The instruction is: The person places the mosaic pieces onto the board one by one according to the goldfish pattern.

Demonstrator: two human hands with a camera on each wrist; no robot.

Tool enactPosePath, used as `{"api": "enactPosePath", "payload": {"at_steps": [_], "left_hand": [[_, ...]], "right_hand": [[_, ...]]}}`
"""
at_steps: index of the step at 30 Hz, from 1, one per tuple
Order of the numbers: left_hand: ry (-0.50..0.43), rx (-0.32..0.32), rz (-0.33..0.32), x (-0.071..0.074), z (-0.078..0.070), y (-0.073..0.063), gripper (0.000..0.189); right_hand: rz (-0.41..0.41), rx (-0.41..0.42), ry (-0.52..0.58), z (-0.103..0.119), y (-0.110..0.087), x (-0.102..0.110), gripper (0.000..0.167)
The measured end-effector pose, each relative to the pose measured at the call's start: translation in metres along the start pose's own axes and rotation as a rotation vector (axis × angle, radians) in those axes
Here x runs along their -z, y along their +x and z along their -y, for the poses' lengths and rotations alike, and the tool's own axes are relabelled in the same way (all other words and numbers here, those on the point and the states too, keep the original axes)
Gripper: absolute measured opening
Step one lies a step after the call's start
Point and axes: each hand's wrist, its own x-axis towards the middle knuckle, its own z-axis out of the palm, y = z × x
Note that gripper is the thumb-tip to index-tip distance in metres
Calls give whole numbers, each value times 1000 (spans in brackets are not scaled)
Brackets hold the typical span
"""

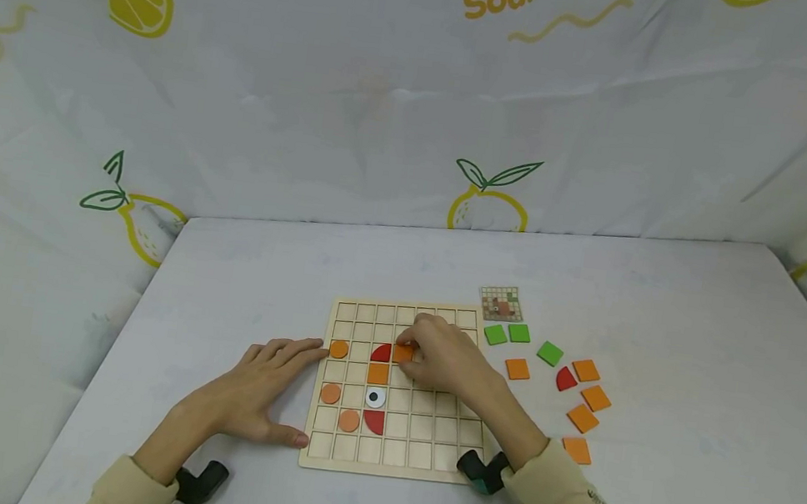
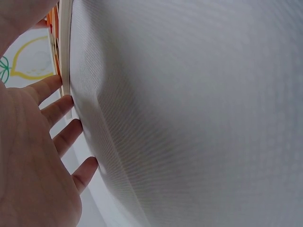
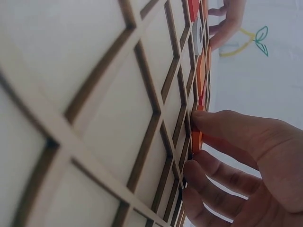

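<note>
A wooden grid board (image 1: 431, 456) lies on the table. My right hand (image 1: 447, 357) pinches an orange square tile (image 1: 403, 354) at one of its cells, just right of a red quarter-circle tile (image 1: 381, 353). In the right wrist view, thumb and fingers flank that orange tile (image 3: 197, 141). Below the red piece come another orange square (image 1: 377, 374), a white eye disc (image 1: 375, 397) and a second red quarter circle (image 1: 374, 422). Several orange discs (image 1: 331, 394) occupy cells at the left. With fingers spread, my left hand (image 1: 253, 393) touches the board's left edge.
Right of the board lie loose green squares (image 1: 550, 354), several orange squares (image 1: 583, 418) and a red quarter circle (image 1: 565, 379). A small pattern card (image 1: 501, 304) sits by the top right corner. Behind the table hangs a white lemon-print cloth (image 1: 360, 112).
</note>
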Motion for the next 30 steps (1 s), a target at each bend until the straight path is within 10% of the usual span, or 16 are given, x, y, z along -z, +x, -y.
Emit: {"api": "enactPosePath", "payload": {"at_steps": [30], "left_hand": [[-29,-7,-2,-1,0,0,107]], "right_hand": [[2,21,0,2,-1,0,29]]}}
